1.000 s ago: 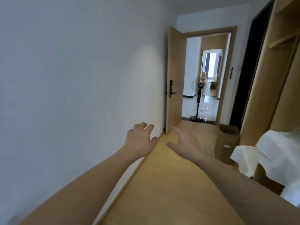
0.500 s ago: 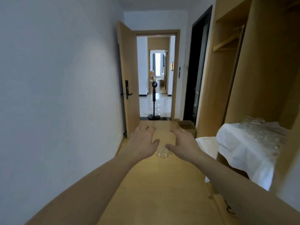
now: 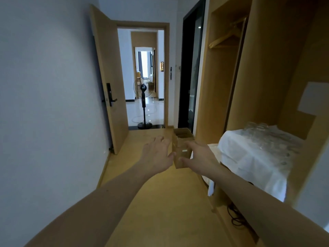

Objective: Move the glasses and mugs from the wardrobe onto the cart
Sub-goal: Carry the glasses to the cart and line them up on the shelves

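On wardrobe shelf: glasses (image 3: 267,138) blurred | left hand (image 3: 156,154), right hand (image 3: 199,155) spread, empty

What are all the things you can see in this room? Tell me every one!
glasses: a cluster, too blurred to count, clear, on the white cloth in the wardrobe at right
cloth: one, white, draped over the wardrobe shelf
wardrobe: one, light wood, right side
hangers: wooden, count unclear, high in the wardrobe
box: one, brown cardboard, on the floor beyond the hands
door: one, wooden, open, at left
fan: one, black, in the doorway
left hand: open, reaching forward
right hand: open, reaching forward
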`<state>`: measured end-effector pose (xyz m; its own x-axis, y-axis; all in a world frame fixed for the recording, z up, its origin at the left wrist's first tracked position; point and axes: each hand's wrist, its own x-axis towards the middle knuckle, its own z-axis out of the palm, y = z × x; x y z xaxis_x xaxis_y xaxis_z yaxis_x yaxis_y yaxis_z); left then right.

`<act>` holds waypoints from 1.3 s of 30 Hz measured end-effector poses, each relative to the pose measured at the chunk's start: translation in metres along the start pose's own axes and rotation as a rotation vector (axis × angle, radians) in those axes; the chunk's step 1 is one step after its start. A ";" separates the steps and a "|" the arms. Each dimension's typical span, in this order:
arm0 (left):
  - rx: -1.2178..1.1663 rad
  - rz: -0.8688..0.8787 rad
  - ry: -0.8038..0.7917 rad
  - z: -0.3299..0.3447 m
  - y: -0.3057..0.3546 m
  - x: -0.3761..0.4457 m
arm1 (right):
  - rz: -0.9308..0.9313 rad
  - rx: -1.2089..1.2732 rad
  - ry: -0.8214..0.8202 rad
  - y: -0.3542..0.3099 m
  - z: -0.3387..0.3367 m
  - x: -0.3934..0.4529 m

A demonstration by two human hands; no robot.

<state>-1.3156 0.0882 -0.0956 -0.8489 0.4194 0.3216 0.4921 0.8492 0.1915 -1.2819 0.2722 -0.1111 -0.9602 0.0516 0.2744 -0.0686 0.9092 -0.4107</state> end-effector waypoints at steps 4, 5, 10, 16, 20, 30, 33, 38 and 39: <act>0.063 0.021 0.009 0.009 -0.004 0.044 | -0.009 0.032 0.014 0.021 0.003 0.040; 0.071 0.028 0.015 0.011 -0.004 0.056 | -0.011 0.032 0.023 0.026 0.004 0.052; 0.039 0.070 0.009 0.026 -0.006 0.120 | -0.007 0.049 0.021 0.053 0.005 0.113; 0.036 0.085 0.021 0.052 0.000 0.203 | 0.013 0.058 0.033 0.098 0.002 0.179; 0.024 0.094 -0.026 0.074 0.014 0.243 | 0.061 0.047 0.027 0.138 0.005 0.204; -0.007 0.183 -0.121 0.129 0.045 0.331 | 0.234 -0.024 0.061 0.209 0.004 0.245; -0.007 0.243 -0.140 0.150 0.053 0.363 | 0.321 -0.070 0.048 0.230 0.003 0.255; -0.061 0.381 -0.159 0.181 0.069 0.421 | 0.452 -0.131 0.098 0.258 -0.007 0.274; -0.063 0.415 -0.165 0.186 0.071 0.432 | 0.481 -0.140 0.102 0.262 -0.009 0.279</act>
<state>-1.6832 0.3898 -0.1153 -0.5939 0.7703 0.2322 0.8040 0.5792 0.1349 -1.5652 0.5286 -0.1349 -0.8422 0.5118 0.1694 0.4186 0.8188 -0.3929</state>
